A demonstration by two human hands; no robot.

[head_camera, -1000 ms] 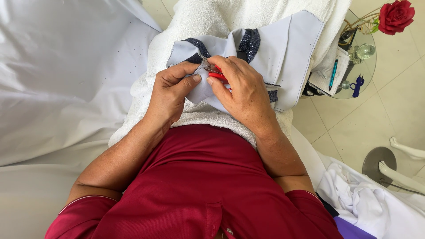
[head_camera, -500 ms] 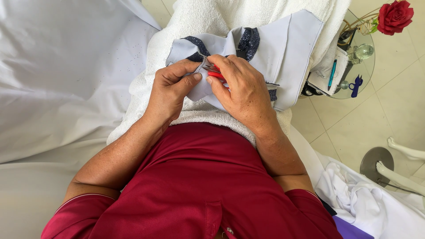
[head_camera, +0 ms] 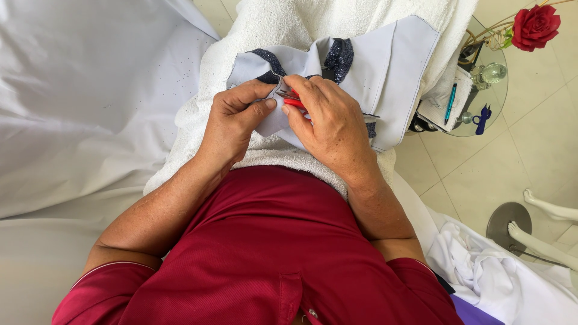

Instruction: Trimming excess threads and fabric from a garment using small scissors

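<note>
A pale grey garment piece [head_camera: 391, 66] with dark glittery trim [head_camera: 340, 55] lies on a white towel [head_camera: 271, 30] over my lap. My left hand [head_camera: 235, 120] pinches a fold of the grey fabric near its left edge. My right hand [head_camera: 331, 123] is closed around a small red-handled cutting tool [head_camera: 293, 98], whose metal tip meets the fabric right beside my left thumb. Most of the tool is hidden under my fingers.
White cloth [head_camera: 78, 96] spreads to the left. At the right stands a round glass side table [head_camera: 487, 90] with a red rose [head_camera: 536, 25], a teal pen [head_camera: 450, 103] and small blue scissors [head_camera: 481, 117]. Crumpled white fabric [head_camera: 481, 265] and mannequin feet on a round base [head_camera: 512, 225] lie lower right.
Both hands stay on the fabric; the red tool's tip has worked slightly along the fold and my left thumb has shifted a little. Nothing else moved.
</note>
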